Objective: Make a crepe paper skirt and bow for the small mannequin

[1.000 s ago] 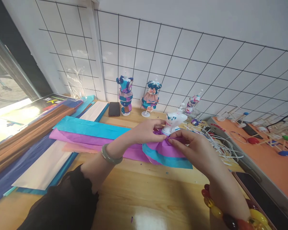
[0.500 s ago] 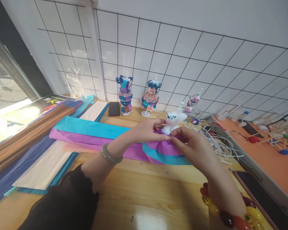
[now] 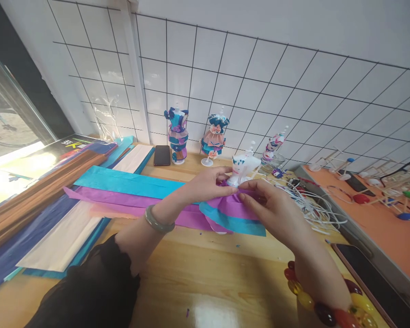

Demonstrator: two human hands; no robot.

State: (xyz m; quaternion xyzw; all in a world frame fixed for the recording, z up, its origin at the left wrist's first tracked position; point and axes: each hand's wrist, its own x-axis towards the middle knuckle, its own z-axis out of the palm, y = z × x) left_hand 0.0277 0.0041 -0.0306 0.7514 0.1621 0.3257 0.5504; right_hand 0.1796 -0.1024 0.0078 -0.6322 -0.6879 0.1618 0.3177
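Observation:
A small white mannequin [image 3: 245,166] with coloured patches on its bust stands tilted between my hands. Purple and blue crepe paper [image 3: 228,211] is gathered round its waist and flares out below like a skirt. My left hand [image 3: 212,184] pinches the gathered paper at the left of the waist, its fingers reaching behind. On the right side, my right hand [image 3: 264,200] closes thumb and fingers on the same paper. A long tail of blue strip [image 3: 130,182] and purple strip [image 3: 116,196] runs off to the left across the table. The mannequin's base is mostly hidden.
Dressed mannequins [image 3: 178,136] stand along the grid-panelled wall, near a dark phone [image 3: 162,155]. Folded paper [image 3: 58,237] lies left. White cords [image 3: 314,209] tangle at right, beside an orange-lined tray [image 3: 369,223] of models. A larger phone [image 3: 369,282] lies at lower right.
The mannequin has shifted slightly left and now leans less. My right hand's fingers have moved a little left along the waist, and the paper tail has slid slightly left.

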